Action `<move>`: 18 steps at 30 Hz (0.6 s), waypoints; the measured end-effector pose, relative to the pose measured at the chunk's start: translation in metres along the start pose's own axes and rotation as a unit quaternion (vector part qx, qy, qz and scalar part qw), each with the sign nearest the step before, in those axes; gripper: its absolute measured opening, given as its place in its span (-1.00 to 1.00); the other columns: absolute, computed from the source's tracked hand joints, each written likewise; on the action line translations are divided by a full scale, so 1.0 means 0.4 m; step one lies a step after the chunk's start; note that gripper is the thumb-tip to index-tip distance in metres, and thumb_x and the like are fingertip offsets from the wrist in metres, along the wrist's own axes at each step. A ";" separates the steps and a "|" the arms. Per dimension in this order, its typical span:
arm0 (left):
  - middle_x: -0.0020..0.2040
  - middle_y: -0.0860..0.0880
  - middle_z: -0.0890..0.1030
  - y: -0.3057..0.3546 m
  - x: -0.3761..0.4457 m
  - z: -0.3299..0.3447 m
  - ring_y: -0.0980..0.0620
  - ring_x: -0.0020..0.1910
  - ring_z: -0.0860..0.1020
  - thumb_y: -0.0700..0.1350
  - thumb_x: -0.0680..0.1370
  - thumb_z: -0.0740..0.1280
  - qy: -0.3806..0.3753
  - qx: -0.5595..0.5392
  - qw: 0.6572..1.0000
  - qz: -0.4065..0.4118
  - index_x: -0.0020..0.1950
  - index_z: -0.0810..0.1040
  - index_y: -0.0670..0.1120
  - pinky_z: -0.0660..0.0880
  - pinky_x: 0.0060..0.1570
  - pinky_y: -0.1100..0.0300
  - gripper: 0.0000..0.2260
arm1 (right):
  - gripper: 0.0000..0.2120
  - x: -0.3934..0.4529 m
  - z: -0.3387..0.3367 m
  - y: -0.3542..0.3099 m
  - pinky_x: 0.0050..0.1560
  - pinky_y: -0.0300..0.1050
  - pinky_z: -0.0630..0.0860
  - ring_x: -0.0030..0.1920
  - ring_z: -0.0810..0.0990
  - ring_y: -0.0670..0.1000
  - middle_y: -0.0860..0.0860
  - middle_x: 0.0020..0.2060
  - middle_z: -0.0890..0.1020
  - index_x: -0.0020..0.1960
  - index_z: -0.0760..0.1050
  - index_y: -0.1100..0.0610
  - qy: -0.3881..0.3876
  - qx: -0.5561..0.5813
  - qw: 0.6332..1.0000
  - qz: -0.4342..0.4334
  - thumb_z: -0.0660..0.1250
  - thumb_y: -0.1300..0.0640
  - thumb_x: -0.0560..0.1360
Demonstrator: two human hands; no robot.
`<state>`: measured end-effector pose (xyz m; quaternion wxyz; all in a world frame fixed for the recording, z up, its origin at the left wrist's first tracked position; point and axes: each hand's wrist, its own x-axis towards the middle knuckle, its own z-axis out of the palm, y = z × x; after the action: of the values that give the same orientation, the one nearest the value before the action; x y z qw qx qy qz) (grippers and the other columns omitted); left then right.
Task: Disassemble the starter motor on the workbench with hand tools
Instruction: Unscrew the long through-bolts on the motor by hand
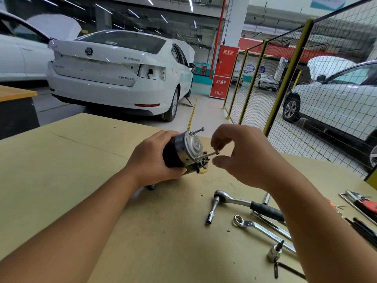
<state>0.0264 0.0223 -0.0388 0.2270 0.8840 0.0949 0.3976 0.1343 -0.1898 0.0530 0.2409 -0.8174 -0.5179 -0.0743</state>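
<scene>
1. Starter (183,152): black cylindrical body with a round, shiny metal end cap, held above the tan, matte desk (81,160) near its far edge, cap facing right.
2. Left hand (151,158) grips the starter's black body, fingers curled round it from the left.
3. Two long thin steel bolts stick out of the cap: upper bolt (196,130) at the top rim, lower bolt (207,155) near the bottom.
4. Right hand (240,156) sits just right of the cap; its fingers (217,140) and thumb pinch the lower bolt's outer end.
5. Small terminals and a yellowish part show under the cap.
6. On the desk, near the right forearm: chrome ratchet (244,203) with a black grip and a socket extension, and a polished ring spanner (263,231) beside it.
7. Small metal adapter (275,253) stands closer to the near edge.
</scene>
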 end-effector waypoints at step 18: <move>0.15 0.13 0.62 -0.003 0.001 0.003 0.04 0.08 0.59 0.12 0.22 0.57 0.005 0.000 1.000 0.001 0.34 0.54 0.06 0.58 0.07 -0.02 -0.31 | -0.87 0.003 0.001 0.007 -0.17 -0.04 0.58 -0.19 0.61 -0.09 -0.15 -0.18 0.64 -0.07 0.58 -0.07 -0.008 -0.010 1.000 0.015 0.53 0.04 0.48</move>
<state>0.0277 0.0231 -0.0399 0.2260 0.8821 0.0958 0.4021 0.1373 -0.1896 0.0522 0.2292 -0.8281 -0.5069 -0.0693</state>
